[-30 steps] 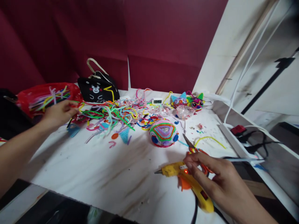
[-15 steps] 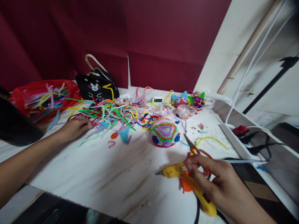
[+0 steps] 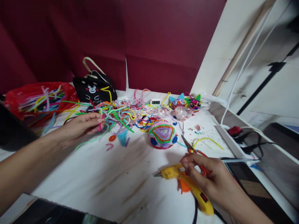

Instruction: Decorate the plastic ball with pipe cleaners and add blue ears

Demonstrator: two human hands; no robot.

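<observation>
L hand has thumb & fingertips pinched tog on a short bright pink strip, held up just in front of the tangled pile; R hand half curled, thumb & index tips close tog over the glue gun & scissors, can't tell if it grips or touches either. Pile = thin bendy fuzzy strips, mixed colours, w/ more in the crinkly red plastic bag at far L. Domed ball sits mid table, covered in soft coiled strips, rounded triangle rings in green, orange & lilac, dk blue discs low on its sides. Gun = yellow plastic body, orange trigger, metal nozzle pointing L; scissors = metal blades, orange handles partly hidden by R hand. Flat blue triangle & orange disc lie nr pile. Vs 0.5 s ago: L hand lifted & moved R, pink strip now clearly visible in its fingertips; R hand abt same spot over gun
</observation>
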